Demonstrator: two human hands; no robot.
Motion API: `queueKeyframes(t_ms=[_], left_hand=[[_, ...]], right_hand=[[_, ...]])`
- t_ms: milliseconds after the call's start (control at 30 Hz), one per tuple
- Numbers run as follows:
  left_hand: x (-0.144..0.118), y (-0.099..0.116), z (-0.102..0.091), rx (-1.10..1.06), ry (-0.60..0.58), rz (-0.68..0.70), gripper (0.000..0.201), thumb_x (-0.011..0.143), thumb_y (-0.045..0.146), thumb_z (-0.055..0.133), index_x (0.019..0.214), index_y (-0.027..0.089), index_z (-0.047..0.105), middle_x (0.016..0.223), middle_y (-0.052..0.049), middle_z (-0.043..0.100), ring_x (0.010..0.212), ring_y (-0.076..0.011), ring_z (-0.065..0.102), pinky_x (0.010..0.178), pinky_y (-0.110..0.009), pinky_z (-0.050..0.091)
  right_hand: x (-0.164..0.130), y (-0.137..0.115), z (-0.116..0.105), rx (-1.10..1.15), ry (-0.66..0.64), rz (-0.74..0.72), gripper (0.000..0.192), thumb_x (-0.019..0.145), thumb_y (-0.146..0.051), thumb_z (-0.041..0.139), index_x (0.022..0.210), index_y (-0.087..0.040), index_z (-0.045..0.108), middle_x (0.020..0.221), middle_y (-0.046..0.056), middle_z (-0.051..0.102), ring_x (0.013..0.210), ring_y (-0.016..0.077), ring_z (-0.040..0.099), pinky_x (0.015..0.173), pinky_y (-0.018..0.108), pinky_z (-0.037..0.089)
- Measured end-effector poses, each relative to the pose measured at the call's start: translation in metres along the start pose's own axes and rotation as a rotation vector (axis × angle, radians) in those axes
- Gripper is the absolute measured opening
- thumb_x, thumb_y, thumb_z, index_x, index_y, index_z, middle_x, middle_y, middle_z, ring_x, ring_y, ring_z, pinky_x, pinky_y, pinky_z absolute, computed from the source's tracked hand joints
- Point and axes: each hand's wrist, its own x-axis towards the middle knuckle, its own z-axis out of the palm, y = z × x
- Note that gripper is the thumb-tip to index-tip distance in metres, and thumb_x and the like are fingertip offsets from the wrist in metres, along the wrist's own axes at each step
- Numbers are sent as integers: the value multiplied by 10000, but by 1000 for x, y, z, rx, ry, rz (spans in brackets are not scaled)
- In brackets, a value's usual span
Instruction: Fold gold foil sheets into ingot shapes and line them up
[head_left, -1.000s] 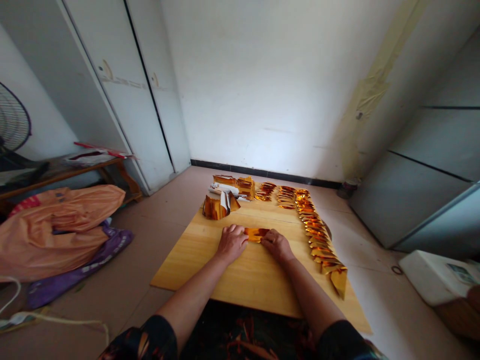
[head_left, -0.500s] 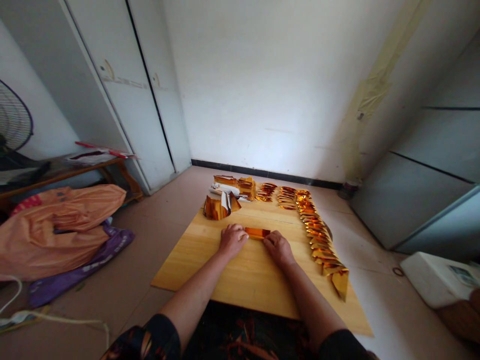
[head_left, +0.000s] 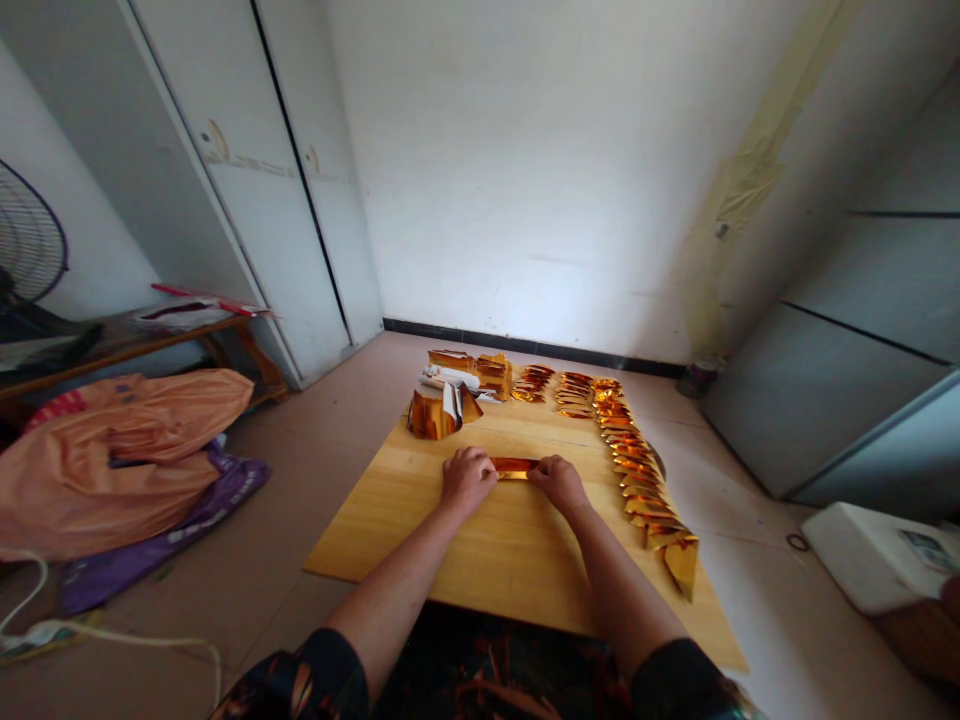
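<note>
A narrow strip of gold foil paper (head_left: 514,467) lies flat on the wooden board (head_left: 420,520) between my hands. My left hand (head_left: 466,479) presses on its left end with fingers curled. My right hand (head_left: 558,481) pinches and presses its right end. Behind my hands, a loose pile of gold foil sheets (head_left: 439,412) stands at the board's far left. A long row of folded gold pieces (head_left: 637,475) runs down the board's right side and along its far edge.
The board lies on a tiled floor. An orange bag (head_left: 112,450) and a purple bag lie on the left, near a low wooden bench (head_left: 142,340) and a fan. A white box (head_left: 874,550) sits on the right. White wardrobe doors and a wall stand behind.
The gold paper between my hands has become narrower, folded into a thin strip. Both hands have shifted slightly farther up the board.
</note>
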Motion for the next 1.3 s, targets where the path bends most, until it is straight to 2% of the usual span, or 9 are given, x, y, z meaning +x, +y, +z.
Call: queueKeyframes(t_ms=[133, 533, 1000, 1300], left_hand=[[0, -1, 2, 12, 6, 5, 55, 762, 273, 614, 734, 231, 636, 1063, -2, 616, 1031, -189, 501, 841, -333, 355], [4, 6, 0, 117, -38, 18, 85, 800, 252, 550, 755, 211, 610, 1063, -37, 586, 1022, -211, 482, 826, -361, 359], [0, 3, 6, 128, -12, 70, 72, 815, 232, 522, 825, 219, 592, 1052, -46, 557, 1025, -220, 461, 844, -362, 350], [0, 7, 3, 191, -66, 47, 132, 848, 241, 468, 868, 200, 592, 1116, -52, 549, 1058, -219, 444, 846, -364, 339]], right_hand=[[-2, -3, -6, -44, -25, 70, 166, 771, -352, 629, 745, -195, 675, 807, 36, 659, 702, 134, 587, 558, 205, 333], [4, -14, -13, -101, -96, 128, 141, 744, -343, 641, 784, -218, 692, 878, 62, 689, 784, 182, 622, 546, 220, 345], [10, -15, -20, -122, -177, 144, 190, 756, -396, 627, 819, -240, 715, 915, 68, 700, 821, 197, 639, 590, 234, 398], [14, -22, -24, -172, -227, 194, 258, 747, -428, 626, 888, -231, 716, 991, 85, 698, 907, 217, 648, 651, 237, 441]])
